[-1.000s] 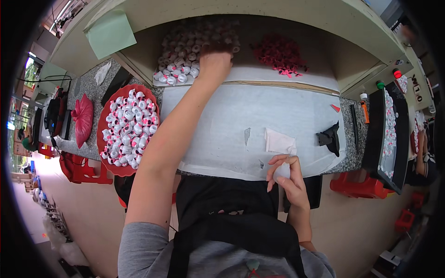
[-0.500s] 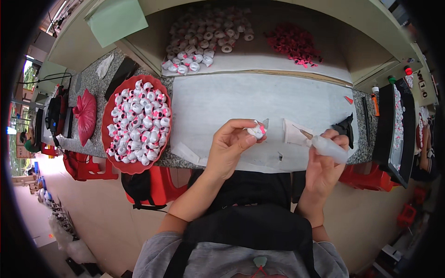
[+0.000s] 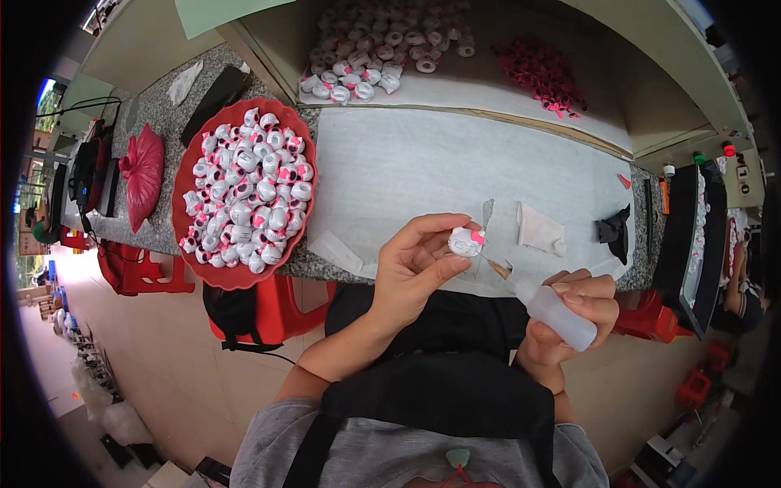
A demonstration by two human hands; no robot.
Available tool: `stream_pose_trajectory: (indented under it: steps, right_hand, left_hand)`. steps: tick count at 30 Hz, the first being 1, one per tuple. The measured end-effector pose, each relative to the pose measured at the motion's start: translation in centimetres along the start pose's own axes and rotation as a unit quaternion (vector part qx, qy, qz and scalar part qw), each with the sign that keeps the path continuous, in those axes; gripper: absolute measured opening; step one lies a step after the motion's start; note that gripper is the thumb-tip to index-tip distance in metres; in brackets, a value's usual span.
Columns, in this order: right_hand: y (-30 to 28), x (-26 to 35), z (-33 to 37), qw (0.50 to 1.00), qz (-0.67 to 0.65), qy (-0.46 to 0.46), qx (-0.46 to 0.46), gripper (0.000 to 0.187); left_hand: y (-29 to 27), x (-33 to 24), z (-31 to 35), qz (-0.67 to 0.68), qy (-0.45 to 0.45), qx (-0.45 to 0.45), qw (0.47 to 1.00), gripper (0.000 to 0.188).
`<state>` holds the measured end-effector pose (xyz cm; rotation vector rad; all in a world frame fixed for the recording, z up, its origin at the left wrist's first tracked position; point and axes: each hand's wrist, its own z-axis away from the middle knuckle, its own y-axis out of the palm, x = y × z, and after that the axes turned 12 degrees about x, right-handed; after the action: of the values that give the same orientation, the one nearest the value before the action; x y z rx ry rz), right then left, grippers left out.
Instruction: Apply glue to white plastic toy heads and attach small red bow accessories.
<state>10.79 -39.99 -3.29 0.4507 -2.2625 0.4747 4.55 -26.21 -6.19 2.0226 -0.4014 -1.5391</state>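
Between the thumb and fingers of my left hand (image 3: 419,264) is a small white figurine head (image 3: 465,241) with a pink bow-like piece on it. My right hand (image 3: 582,313) is wrapped round a translucent white squeeze bottle (image 3: 561,315). Its thin needle nozzle (image 3: 494,265) points up and left, with the tip at or very near the lower right side of the head. Whether the tip touches it I cannot tell. Both hands are above the near edge of the white paper sheet (image 3: 399,163) on the worktop.
At the left stands a red scalloped tray (image 3: 305,134) heaped with similar heads, beside a tied pink bag (image 3: 142,179). On the shelf behind lie more white heads (image 3: 382,49) and a pile of small pink pieces (image 3: 541,73). A folded white cloth (image 3: 541,228) and a black scrap (image 3: 614,234) rest right.
My right hand has brought the bottle left and down, its nozzle now at the figurine head. My left hand has moved slightly right and turned the head. The whole view has shifted a little.
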Motion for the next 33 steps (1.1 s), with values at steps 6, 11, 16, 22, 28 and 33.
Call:
stream_pose_trajectory:
  steps: [6,11,16,22,28,33]
  right_hand:
    - [0.28,0.26,-0.11,1.000,0.008,-0.004,0.017,0.041]
    - [0.30,0.05,0.01,1.000,0.010,-0.011,0.019,0.040]
    - [0.25,0.20,0.02,0.999,0.007,-0.019,0.029,0.037]
    - [0.00,0.06,-0.06,0.999,0.022,-0.045,0.021,0.034]
    - [0.37,0.20,-0.21,0.999,0.011,-0.051,0.014,0.030]
    - [0.41,0.24,-0.17,0.998,0.013,-0.051,0.019,0.031]
  left_hand:
    - [-0.15,0.05,-0.05,0.002,-0.001,0.006,1.000,0.036]
    - [-0.16,0.22,-0.01,-0.003,0.002,0.009,1.000,0.036]
    - [-0.10,0.36,0.01,-0.008,0.007,0.008,1.000,0.035]
    - [-0.06,0.44,0.06,0.006,0.006,0.004,1.000,0.034]
    - [0.01,0.55,0.09,0.010,0.003,0.008,1.000,0.033]
    - [-0.03,0.38,0.11,0.013,-0.002,0.010,1.000,0.033]
